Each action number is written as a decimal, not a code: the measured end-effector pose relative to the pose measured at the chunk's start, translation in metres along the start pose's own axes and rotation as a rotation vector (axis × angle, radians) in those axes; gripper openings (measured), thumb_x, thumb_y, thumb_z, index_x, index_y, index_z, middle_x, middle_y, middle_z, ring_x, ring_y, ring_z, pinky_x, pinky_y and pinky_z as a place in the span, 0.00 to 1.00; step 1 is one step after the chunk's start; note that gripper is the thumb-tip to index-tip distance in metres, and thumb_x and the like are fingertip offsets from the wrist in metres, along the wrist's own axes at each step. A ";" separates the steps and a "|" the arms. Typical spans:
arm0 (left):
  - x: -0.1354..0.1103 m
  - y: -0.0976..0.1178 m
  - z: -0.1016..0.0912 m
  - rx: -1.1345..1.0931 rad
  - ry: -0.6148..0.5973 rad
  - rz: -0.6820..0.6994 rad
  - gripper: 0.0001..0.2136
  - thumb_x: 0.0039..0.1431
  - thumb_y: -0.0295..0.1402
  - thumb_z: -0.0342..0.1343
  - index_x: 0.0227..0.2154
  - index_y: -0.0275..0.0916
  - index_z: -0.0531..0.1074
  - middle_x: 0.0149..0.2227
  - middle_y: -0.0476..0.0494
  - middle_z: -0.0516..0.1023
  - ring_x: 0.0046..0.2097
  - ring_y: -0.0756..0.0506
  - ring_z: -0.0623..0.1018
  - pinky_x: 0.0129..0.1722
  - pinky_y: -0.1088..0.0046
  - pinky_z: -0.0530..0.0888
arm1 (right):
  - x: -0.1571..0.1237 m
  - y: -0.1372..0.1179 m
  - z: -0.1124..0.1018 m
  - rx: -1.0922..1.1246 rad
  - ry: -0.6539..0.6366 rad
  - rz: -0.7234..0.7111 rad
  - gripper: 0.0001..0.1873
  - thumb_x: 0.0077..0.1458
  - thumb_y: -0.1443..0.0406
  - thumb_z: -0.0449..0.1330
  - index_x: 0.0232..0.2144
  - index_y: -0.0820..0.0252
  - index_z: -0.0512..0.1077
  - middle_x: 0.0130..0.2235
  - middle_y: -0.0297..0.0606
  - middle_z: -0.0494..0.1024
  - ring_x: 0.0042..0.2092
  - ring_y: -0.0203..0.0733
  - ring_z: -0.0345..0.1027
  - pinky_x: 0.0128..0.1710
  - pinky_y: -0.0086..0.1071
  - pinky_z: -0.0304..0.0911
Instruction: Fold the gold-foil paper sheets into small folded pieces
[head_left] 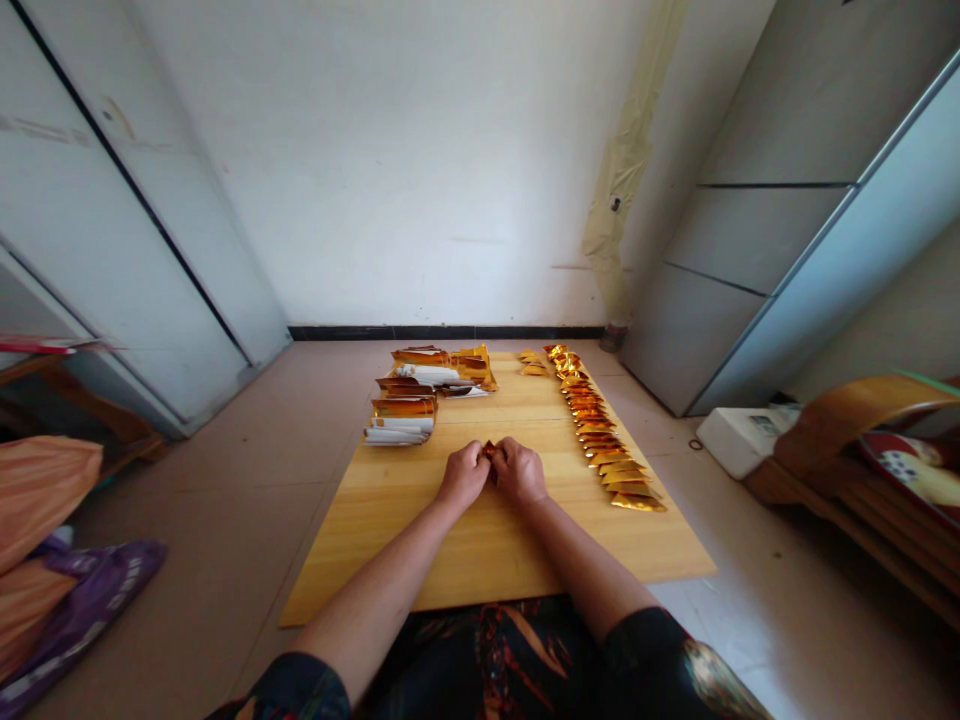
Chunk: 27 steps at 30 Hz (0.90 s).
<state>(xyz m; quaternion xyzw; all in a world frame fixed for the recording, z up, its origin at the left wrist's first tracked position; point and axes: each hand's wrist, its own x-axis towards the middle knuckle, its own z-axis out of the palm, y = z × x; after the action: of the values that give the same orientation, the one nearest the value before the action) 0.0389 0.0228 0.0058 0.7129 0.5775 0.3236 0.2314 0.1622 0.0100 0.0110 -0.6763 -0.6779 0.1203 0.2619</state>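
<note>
My left hand (465, 474) and my right hand (519, 470) meet over the middle of a wooden table (480, 560). Between their pinched fingers is a small piece of gold foil paper (490, 450), mostly hidden by the fingers. Along the table's right side runs a long row of folded gold foil pieces (596, 430), overlapping one another. A few more folded pieces (532, 364) lie at the far edge. Stacks of gold foil sheets (405, 408), some showing white backs, lie at the far left.
A white wall (420, 180) rises behind the table. A grey fridge-like cabinet (750, 230) stands to the right, near a white box (739, 440) and a wooden seat (847, 450). Orange and purple bags (105, 590) sit on the left.
</note>
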 end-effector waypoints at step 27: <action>0.004 -0.001 0.001 -0.075 0.021 -0.062 0.07 0.54 0.28 0.49 0.23 0.38 0.68 0.19 0.54 0.67 0.25 0.52 0.67 0.26 0.79 0.59 | -0.001 0.008 0.008 0.154 -0.005 -0.022 0.12 0.54 0.66 0.55 0.42 0.56 0.71 0.28 0.32 0.78 0.30 0.36 0.71 0.30 0.23 0.58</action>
<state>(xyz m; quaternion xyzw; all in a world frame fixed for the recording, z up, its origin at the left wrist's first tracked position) 0.0396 0.0273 0.0057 0.6820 0.5891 0.3453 0.2619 0.1645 0.0110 0.0000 -0.6466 -0.6745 0.1708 0.3128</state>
